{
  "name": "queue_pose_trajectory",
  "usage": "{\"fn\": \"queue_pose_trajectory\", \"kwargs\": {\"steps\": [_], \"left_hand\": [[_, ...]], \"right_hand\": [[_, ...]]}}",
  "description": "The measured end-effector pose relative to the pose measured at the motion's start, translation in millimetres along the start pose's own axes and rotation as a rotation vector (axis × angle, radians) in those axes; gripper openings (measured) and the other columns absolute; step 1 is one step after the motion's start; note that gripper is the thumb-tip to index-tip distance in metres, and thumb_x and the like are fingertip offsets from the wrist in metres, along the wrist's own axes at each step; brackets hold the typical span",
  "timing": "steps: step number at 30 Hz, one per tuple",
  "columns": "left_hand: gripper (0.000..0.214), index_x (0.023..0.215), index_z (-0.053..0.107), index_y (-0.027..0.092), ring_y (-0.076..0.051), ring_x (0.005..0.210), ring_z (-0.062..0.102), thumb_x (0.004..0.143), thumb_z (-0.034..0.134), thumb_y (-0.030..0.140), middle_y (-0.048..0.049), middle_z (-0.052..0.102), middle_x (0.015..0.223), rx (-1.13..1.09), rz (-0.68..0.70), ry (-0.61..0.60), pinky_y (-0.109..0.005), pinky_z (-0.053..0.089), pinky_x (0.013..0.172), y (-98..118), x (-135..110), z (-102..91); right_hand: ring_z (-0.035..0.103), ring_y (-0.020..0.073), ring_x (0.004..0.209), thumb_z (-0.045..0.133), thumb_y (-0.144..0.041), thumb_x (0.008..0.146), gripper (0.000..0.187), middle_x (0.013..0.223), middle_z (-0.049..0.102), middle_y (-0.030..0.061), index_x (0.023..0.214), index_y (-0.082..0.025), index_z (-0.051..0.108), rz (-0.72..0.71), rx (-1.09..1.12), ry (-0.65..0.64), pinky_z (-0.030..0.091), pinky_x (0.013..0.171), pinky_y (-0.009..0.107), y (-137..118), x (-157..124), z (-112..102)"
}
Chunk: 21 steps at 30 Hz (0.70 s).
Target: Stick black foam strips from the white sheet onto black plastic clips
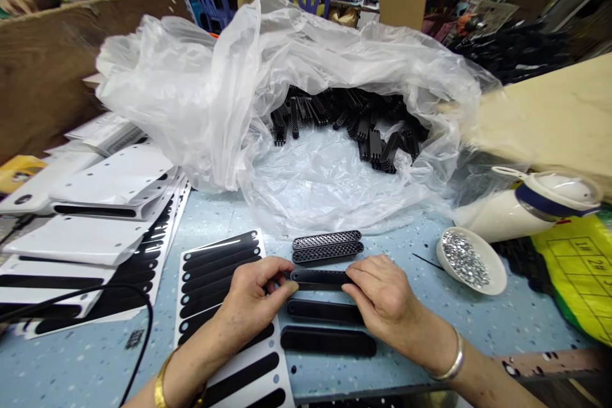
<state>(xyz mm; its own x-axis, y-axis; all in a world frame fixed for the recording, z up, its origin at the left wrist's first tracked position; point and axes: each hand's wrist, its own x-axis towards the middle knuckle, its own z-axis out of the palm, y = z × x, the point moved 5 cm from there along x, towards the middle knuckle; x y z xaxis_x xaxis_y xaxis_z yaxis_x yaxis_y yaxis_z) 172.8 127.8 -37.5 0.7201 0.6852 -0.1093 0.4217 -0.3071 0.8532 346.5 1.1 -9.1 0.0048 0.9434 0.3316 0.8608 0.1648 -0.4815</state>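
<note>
My left hand (251,290) pinches the left end of a long black plastic strip with rounded ends (318,277). At its other end, the fingers of my right hand (385,290) close on the same strip. Something thin and dark runs along its near edge; whether it is a sticker I cannot tell. Two black pieces with a lattice surface (327,247) lie side by side just beyond. Nearer me are a smooth black strip (322,312), partly behind my right hand, and another smooth black strip (327,340). Under my left forearm lies a white sheet of black stickers (284,373).
A large clear plastic bag (229,102) lies open at the back, with many black pieces (375,143) inside. To the right are a white bowl of small metal parts (497,271) and a cream flask (492,207). Stacked sheets (109,182) and a black cable (149,325) occupy the left.
</note>
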Motion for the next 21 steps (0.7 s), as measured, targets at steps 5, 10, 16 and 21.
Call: {"fn": "queue_pose_trajectory", "kwargs": {"steps": [5, 10, 16, 21], "left_hand": [[0.019, 0.092, 0.073, 0.015, -0.015, 0.063, 0.064, 0.081, 0.061, 0.026, -0.0015, 0.070, 0.071, 0.023, 0.013, -0.007, -0.025, 0.048, 0.059, -1, 1, -0.5], [0.017, 0.090, 0.072, 0.017, -0.014, 0.058, 0.062, 0.081, 0.063, 0.027, 0.0008, 0.068, 0.066, 0.029, 0.025, -0.011, -0.023, 0.046, 0.055, 5, 2, -1.8], [0.019, 0.083, 0.072, 0.018, -0.016, 0.067, 0.068, 0.088, 0.056, 0.027, -0.0004, 0.074, 0.073, 0.053, 0.050, 0.003, -0.025, 0.050, 0.064, 4, 5, -0.4], [0.017, 0.081, 0.073, 0.019, -0.014, 0.065, 0.069, 0.087, 0.058, 0.025, 0.0008, 0.074, 0.071, 0.047, 0.085, 0.038, -0.022, 0.050, 0.063, 4, 6, -0.6]], "right_hand": [[0.055, 0.0226, 0.074, 0.049, -0.011, 0.094, 0.020, 0.076, 0.062, 0.0091, 0.086, -0.012, 0.068, 0.042, 0.043, -0.036, 0.043, 0.067, 0.037, 1, -1, 2], [0.057, 0.0227, 0.075, 0.052, -0.012, 0.092, 0.019, 0.078, 0.063, 0.0092, 0.086, -0.013, 0.070, 0.094, 0.126, -0.049, 0.047, 0.068, 0.037, 4, 0, 0], [0.061, 0.0188, 0.070, 0.066, -0.013, 0.085, 0.008, 0.077, 0.067, 0.0075, 0.084, -0.014, 0.074, 0.182, 0.364, 0.034, 0.051, 0.063, 0.032, 19, 0, 3], [0.064, 0.0181, 0.069, 0.070, -0.012, 0.082, 0.008, 0.077, 0.070, 0.0074, 0.087, -0.015, 0.076, 0.176, 0.437, 0.116, 0.053, 0.063, 0.031, 23, 0, 1]]}}
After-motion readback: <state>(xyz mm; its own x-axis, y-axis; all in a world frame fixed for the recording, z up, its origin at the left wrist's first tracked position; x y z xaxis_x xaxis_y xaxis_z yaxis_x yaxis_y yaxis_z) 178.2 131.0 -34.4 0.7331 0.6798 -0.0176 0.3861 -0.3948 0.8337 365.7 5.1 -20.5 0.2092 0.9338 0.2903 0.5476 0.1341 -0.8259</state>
